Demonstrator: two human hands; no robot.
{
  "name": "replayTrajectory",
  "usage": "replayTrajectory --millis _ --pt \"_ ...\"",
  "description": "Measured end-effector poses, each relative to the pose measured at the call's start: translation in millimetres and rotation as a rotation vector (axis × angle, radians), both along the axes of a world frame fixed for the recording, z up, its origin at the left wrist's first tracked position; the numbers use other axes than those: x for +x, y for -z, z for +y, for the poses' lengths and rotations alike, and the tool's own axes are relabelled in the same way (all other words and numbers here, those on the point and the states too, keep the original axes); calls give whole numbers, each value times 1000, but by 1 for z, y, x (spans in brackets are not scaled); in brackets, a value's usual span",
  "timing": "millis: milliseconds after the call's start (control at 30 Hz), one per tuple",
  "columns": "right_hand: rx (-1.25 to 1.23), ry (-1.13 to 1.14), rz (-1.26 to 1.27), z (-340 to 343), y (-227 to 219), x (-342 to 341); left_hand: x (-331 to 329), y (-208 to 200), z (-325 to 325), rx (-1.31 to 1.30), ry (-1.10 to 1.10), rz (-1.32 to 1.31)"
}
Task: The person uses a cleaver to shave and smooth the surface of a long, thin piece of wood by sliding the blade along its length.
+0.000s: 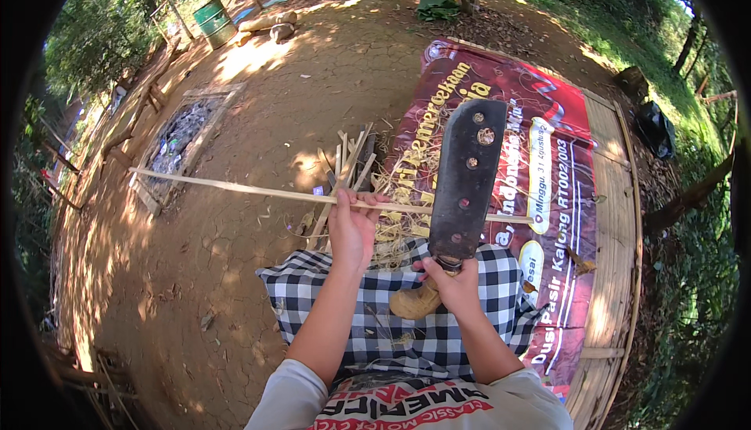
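Head view shows your left hand (pixel 350 227) closed around a long thin bamboo strip (pixel 235 188), held level across your front, while your right hand (pixel 452 285) has its grip shut on the pale wooden handle of a broad dark cleaver (pixel 467 176). The blade stands upright, its flat toward you, crossing in front of the strip just right of your left hand. By the look of it you are paring or splitting the strip, the edge about to bite. The next stroke calls for a steady strip and left fingers kept clear of the blade, since they sit close beside it.

Under the strip a checked cloth (pixel 391 313) covers your lap. Beyond the strip lies a heap of bamboo offcuts and shavings (pixel 352 172), and to its right a red printed banner (pixel 540 156) spread on a slatted platform (pixel 618 195). Far beyond the strip's left end stands a green drum (pixel 213 22).
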State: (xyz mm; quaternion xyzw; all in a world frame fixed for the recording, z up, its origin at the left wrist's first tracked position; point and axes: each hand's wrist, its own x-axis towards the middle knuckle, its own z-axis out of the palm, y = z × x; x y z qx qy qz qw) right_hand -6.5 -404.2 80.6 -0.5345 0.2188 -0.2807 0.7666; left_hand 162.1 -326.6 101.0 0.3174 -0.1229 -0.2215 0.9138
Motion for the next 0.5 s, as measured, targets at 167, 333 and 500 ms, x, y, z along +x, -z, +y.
replayTrajectory --millis 167,333,500 --pt "215 96 -33 -16 14 -16 -51 42 -12 122 129 150" --pt "342 200 -187 -23 28 -24 -68 73 -6 287 285 32" --pt "502 219 -285 -32 33 -27 -85 74 9 386 427 67"
